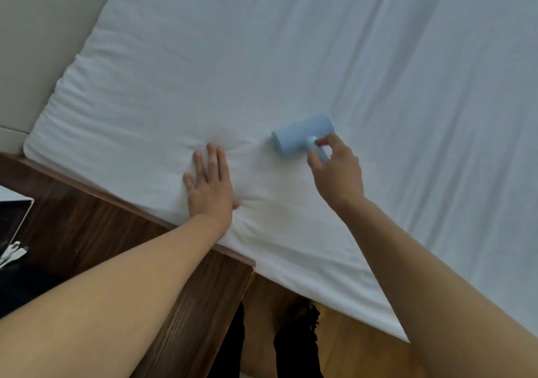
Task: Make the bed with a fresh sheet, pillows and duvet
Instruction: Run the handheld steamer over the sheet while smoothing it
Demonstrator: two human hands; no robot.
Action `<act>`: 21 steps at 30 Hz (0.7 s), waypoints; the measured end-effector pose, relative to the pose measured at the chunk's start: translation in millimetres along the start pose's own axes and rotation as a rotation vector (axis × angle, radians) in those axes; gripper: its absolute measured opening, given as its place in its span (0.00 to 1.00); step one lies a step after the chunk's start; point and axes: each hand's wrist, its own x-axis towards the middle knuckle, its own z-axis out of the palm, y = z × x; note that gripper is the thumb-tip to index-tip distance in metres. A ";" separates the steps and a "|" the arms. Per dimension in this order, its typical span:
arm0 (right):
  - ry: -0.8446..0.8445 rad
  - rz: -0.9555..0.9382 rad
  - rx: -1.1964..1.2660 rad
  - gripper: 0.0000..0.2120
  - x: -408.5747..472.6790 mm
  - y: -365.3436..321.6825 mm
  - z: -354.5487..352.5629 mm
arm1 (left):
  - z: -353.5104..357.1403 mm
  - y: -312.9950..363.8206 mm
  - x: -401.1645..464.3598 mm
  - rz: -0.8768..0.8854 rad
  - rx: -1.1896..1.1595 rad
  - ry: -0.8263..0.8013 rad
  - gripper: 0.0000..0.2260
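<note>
White fitted cotton sheet (291, 57) already covers the mattress, faint creases left; no pillows or duvet in view, so most of the task looks undone. Left hand (210, 187) presses flat on the sheet near the bed edge, fingers straight. Right hand (337, 171) grips the handle of a pale blue lint roller (302, 134) resting on the sheet. Count: one sheet, one roller, two hands.

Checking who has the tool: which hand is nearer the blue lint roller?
Right. The right hand grips the blue lint roller by its handle; the left hand presses flat on the sheet beside it, apart.
</note>
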 end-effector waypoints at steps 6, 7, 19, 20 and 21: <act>-0.019 0.066 -0.029 0.09 -61.8 51.1 -14.6 | -1.3 0.2 -1.4 0.011 0.001 0.007 0.54; -0.015 0.077 -0.045 0.10 -73.7 59.7 -15.6 | -0.4 0.5 -1.1 0.010 0.002 0.010 0.54; -0.084 0.309 0.003 0.09 -179.2 134.7 -35.9 | -4.4 1.6 -3.7 0.009 -0.030 0.013 0.54; -0.070 0.312 -0.005 0.08 -183.6 135.1 -34.5 | -5.9 0.7 -4.8 0.014 -0.041 0.017 0.54; -0.065 0.292 -0.026 0.06 -186.6 135.4 -34.8 | -8.1 -0.7 -5.6 0.023 -0.058 0.031 0.54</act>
